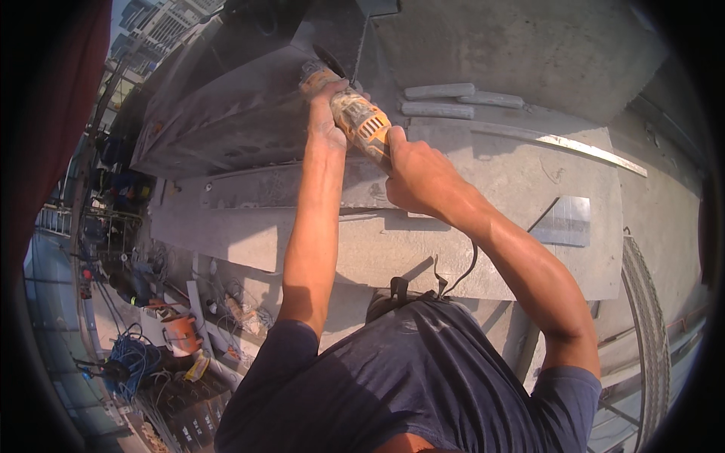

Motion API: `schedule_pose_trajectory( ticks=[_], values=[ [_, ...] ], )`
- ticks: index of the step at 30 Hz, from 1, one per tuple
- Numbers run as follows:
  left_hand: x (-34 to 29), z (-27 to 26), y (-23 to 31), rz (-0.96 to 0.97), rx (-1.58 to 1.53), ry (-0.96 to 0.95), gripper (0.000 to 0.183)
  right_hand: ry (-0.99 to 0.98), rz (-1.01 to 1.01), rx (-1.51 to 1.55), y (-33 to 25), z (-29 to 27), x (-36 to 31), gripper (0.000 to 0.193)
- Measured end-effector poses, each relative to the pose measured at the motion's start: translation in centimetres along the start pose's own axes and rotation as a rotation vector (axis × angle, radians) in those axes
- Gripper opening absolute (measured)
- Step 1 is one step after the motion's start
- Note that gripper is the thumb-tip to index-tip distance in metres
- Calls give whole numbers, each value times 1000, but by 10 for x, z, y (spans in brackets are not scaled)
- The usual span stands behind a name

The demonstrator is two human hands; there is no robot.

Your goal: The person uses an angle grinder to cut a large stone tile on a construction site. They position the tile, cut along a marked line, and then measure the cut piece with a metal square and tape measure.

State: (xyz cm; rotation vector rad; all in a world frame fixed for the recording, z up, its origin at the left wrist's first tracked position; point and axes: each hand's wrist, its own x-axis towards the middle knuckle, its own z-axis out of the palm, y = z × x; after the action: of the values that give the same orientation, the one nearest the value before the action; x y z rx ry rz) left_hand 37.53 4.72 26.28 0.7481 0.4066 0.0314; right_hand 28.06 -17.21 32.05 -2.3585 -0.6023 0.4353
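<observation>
Probably heavy, rigid and dust-slick, the orange angle grinder (368,124) sits between the left fingers (367,96), clamped around its front body, and the right fingers (400,189), closed on its rear end, sensible holds behind the disc (329,59).

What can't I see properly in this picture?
In the head view:
- Most fingers of the left hand: hidden behind the grinder.
- The grinder's back end: covered by the right hand.
- The cable's upper end: hidden behind the right forearm.
- The buildings' details: too small; tops cut off by the upper edge.
</observation>
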Motion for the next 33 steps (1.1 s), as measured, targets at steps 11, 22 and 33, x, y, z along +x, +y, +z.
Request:
schedule_pose_trajectory(
  ticks=[11, 22, 33],
  values=[
    [-13, 7, 1, -36, -23, -47, 39, 6, -45, -26, -1, -2, -11, 41],
    [-7, 1, -1, -11, -4, -33, 34, -1, -11, -39, 0, 3, -3, 41],
    [-11, 3, 0, -27, -11, -31, 41, -17, 24, -46, -3, -2, -6, 48]
  ],
)
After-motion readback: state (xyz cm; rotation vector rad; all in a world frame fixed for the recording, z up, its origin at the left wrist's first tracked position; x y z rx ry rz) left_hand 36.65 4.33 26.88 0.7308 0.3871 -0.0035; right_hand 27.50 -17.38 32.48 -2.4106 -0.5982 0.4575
